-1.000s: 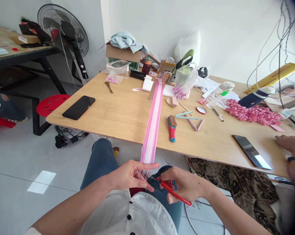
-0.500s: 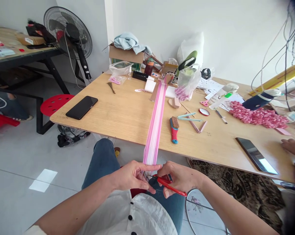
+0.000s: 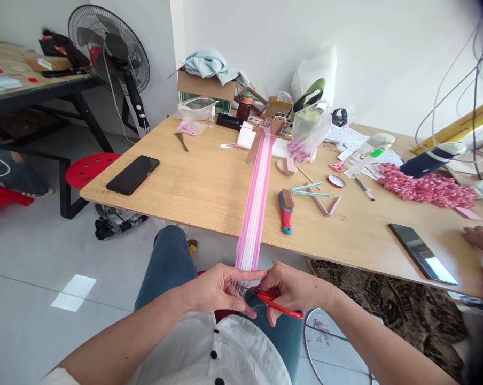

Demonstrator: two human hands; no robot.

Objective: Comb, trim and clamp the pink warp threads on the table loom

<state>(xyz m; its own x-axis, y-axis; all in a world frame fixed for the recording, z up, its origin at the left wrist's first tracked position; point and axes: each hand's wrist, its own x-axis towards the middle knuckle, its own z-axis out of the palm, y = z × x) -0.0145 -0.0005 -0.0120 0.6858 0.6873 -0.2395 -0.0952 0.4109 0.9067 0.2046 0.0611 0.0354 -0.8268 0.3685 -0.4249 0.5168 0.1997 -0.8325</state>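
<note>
Both left hand point(image 3: 216, 289) on threads point(image 3: 250, 248) and right hand point(image 3: 294, 289) gripping scissors point(image 3: 280, 308) clear table point(image 3: 201, 223).

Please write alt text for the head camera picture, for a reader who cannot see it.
A person's left hand pinches the near end of a band of pink threads stretched from a wooden table, while the right hand holds red scissors at that end. A black phone and a brush lie on the table.

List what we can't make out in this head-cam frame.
Head view only.
scissors: blades mostly hidden between left hand and right hand.
pink threads: near ends covered by left fingers.
co-worker's hand: cut off by right edge.
papers: print too small.
</note>
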